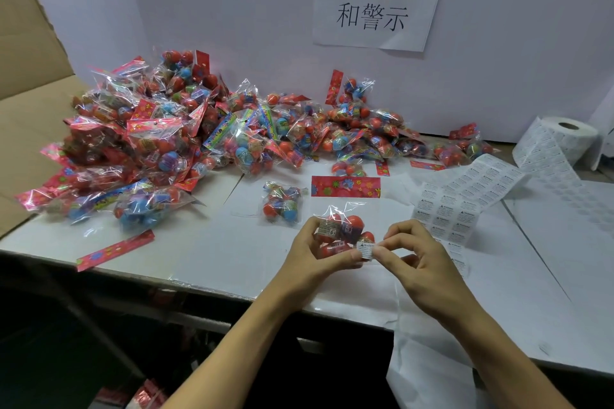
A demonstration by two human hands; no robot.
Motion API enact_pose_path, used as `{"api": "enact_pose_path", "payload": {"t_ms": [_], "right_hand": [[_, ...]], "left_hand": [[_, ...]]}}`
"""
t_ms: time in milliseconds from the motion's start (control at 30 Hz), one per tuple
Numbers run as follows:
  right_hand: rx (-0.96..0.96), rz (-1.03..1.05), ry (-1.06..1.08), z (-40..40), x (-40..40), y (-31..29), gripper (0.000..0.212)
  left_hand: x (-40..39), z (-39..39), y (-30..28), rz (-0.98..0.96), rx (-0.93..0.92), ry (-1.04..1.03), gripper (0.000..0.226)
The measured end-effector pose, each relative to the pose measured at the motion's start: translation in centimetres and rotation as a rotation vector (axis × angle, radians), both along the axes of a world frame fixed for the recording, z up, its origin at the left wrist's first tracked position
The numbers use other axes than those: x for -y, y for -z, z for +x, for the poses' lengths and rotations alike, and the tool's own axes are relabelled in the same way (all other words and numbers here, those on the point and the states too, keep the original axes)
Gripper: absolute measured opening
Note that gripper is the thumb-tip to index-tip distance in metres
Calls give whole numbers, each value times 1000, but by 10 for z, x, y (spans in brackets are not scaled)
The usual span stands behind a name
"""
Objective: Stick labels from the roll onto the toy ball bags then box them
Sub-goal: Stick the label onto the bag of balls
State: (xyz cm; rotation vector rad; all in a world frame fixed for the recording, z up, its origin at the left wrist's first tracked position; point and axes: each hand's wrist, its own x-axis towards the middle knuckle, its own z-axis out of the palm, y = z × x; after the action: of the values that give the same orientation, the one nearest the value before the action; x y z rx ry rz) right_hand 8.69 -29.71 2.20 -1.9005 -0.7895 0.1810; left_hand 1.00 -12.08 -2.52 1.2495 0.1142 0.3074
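The right hand (pixel 422 254) pinches a small white label (pixel 365 248) between thumb and forefinger, its printed face up, right at the lower right edge of the toy ball bag (pixel 339 236). The left hand (pixel 314 251) grips that bag from the left, just above the table (pixel 206 252). The label lies directly right of the bag and touches it, so the right hand is nearer for pressing it down. The label roll (pixel 561 139) sits well apart to the far right, and the pile of bags (pixel 159 143) lies behind to the left.
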Motion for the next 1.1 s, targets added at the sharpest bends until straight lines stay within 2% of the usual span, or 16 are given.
{"api": "enact_pose_path", "payload": {"t_ms": [267, 400, 500, 533, 633, 700, 733, 833, 933, 1100], "right_hand": [[65, 23, 59, -2, -4, 4, 9], [219, -53, 120, -1, -6, 14, 11], [270, 4, 244, -3, -8, 19, 16], [262, 51, 274, -3, -8, 20, 20], [135, 105, 242, -6, -10, 17, 9], [18, 102, 177, -9, -11, 17, 30], [-5, 86, 159, -10, -12, 17, 33], [-20, 76, 116, -10, -15, 20, 23], [-109, 151, 65, -7, -15, 22, 11], [-128, 172, 72, -8, -14, 26, 13]], "left_hand": [[0, 0, 2, 19, 1, -50, 64], [-1, 0, 3, 37, -3, -48, 63], [-2, 0, 3, -6, -2, -62, 66], [-2, 0, 3, -18, -3, -63, 66], [-2, 2, 4, -33, 4, -54, 68], [-2, 2, 4, -24, -4, -57, 71], [-1, 2, 3, -23, -8, -61, 72], [-1, 3, 2, -14, -21, -69, 73], [-2, 3, 3, -26, -30, -74, 67], [-1, 4, 4, -29, -45, -81, 63]]}}
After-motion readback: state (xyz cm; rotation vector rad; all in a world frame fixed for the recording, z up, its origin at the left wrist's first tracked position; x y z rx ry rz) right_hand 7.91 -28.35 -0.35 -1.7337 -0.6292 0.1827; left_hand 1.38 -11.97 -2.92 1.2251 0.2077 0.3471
